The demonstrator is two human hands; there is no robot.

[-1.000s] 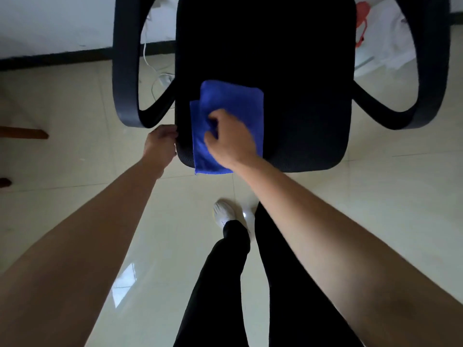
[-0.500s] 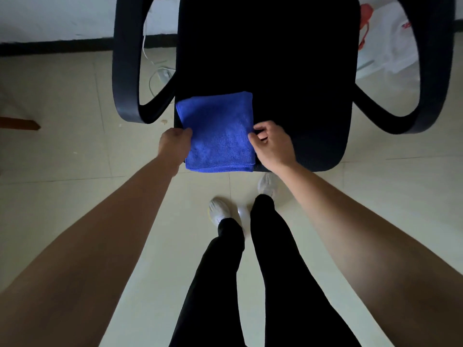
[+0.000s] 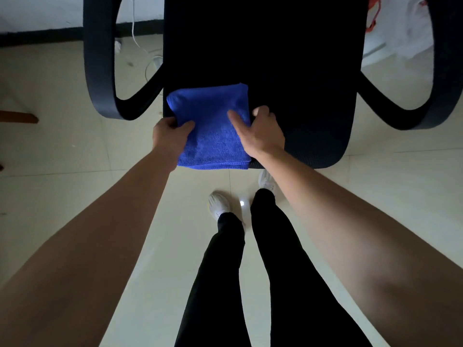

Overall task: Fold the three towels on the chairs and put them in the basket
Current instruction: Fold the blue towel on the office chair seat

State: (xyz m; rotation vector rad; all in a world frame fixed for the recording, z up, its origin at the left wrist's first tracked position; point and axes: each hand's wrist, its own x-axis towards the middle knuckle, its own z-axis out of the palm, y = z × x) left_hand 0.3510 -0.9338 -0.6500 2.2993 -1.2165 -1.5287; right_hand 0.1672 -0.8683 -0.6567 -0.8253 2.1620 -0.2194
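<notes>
towel [image 3: 213, 126]: folded blue square, near-left corner of chair seat [image 3: 300, 96] | left hand [image 3: 170, 136]: pinches left edge | right hand [image 3: 260, 134]: pinches right edge | handling: likely soft, light, limp; hold both side edges, layers together

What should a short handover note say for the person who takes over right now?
Left hand: pinches the left edge of the towel, thumb on top.
Right hand: grips the right edge, thumb on top.
The towel is blue, folded into a rectangle, and lies at the front left of the chair seat.
Done: this towel looks folded.
Left: carry it to the basket, which is not in view. The other two towels are not in view either, so their state cannot be told.
</notes>
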